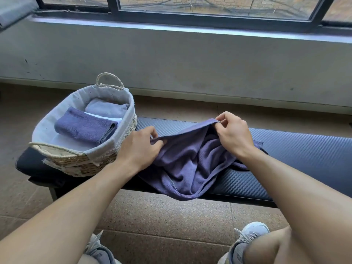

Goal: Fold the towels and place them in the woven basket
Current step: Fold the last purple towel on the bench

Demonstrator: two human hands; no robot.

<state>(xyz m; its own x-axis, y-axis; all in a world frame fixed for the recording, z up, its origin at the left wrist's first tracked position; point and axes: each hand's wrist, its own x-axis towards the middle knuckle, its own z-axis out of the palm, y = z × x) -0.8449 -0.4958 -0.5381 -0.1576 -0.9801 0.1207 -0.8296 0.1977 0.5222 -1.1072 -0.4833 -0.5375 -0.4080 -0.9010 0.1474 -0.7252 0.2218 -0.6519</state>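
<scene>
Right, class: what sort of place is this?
Probably an indoor room by a window: a black-framed window above a grey concrete wall, a speckled tiled floor and a low dark padded bench.

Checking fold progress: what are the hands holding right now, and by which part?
Both hold the unfolded purple towel by its far edge: the left hand pinches near one end, the right hand nearer the other, fingers curled on the hem.

Head camera looks steeply down, close over the bench (297, 149).
</scene>
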